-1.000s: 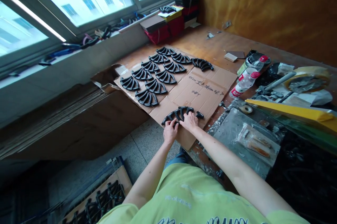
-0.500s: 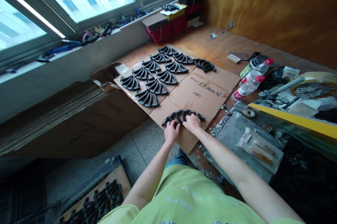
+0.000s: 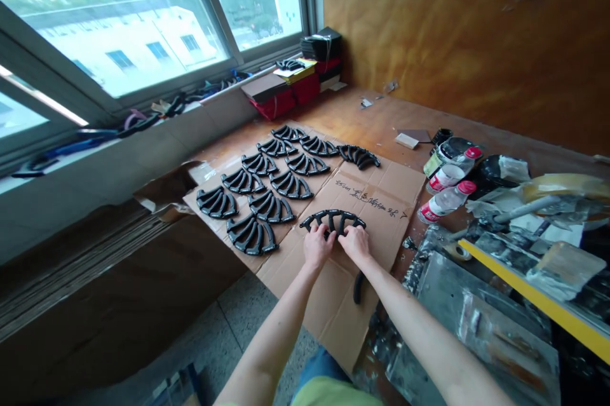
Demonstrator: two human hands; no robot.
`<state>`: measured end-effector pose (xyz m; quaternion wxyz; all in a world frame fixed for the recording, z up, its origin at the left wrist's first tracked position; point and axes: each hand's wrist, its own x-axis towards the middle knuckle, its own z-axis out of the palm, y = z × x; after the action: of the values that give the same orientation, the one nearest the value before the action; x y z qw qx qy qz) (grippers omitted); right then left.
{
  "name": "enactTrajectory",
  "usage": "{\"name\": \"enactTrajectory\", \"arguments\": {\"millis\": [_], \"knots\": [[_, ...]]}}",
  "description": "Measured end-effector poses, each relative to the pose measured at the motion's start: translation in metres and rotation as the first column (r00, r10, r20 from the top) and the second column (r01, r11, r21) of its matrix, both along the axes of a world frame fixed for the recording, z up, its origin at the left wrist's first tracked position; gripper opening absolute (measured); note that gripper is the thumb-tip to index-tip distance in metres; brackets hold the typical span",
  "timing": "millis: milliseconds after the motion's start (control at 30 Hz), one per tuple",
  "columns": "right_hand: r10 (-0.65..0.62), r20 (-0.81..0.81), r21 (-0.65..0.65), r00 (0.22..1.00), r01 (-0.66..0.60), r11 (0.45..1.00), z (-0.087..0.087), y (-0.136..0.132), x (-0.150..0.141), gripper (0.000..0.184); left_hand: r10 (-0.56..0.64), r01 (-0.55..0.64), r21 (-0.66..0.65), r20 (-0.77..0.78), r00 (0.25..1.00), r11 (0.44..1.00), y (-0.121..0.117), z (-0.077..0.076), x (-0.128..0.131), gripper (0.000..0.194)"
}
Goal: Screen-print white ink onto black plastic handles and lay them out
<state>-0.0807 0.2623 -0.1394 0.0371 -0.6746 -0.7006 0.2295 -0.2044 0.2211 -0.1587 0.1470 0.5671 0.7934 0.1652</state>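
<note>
My left hand (image 3: 317, 245) and my right hand (image 3: 356, 244) both grip the near side of a fan of black curved pieces (image 3: 333, 220), which rests on the brown cardboard sheet (image 3: 381, 193). The fingers of both hands are curled over the pieces' inner ends. One loose black curved piece (image 3: 357, 287) lies on the cardboard just below my right wrist. Several more black fans (image 3: 271, 206) lie in rows on the cardboard to the left and further back.
Two plastic bottles with red caps (image 3: 445, 201) lie right of the cardboard. A yellow strip (image 3: 528, 295), a grey stained board (image 3: 467, 323) and cluttered tools fill the right side. Red boxes (image 3: 286, 98) stand by the window. A torn cardboard flap (image 3: 166, 190) overhangs the bench's left edge.
My hands have slid the fan of black pieces further onto the cardboard and drawn it tighter. One piece now lies apart below my right wrist. The view has tilted upward.
</note>
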Motion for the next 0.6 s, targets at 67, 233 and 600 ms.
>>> {"name": "enactTrajectory", "arguments": {"millis": [67, 233, 600], "knots": [[-0.073, 0.018, 0.023, 0.997, 0.073, 0.997, -0.005, 0.034, 0.008, 0.033, -0.139, 0.139, 0.001, -0.027, 0.990, 0.990, 0.046, 0.002, 0.004, 0.035], [-0.267, 0.035, 0.039, 0.963, 0.265, 0.963, -0.020, 0.111, 0.021, 0.033, -0.478, 0.476, -0.048, -0.068, 0.876, 0.878, 0.165, 0.002, 0.008, 0.041], [-0.281, -0.020, -0.025, 0.959, 0.281, 0.959, -0.013, 0.196, -0.023, 0.038, -0.473, 0.476, -0.016, -0.137, 0.870, 0.879, 0.265, -0.014, -0.023, 0.042]]}}
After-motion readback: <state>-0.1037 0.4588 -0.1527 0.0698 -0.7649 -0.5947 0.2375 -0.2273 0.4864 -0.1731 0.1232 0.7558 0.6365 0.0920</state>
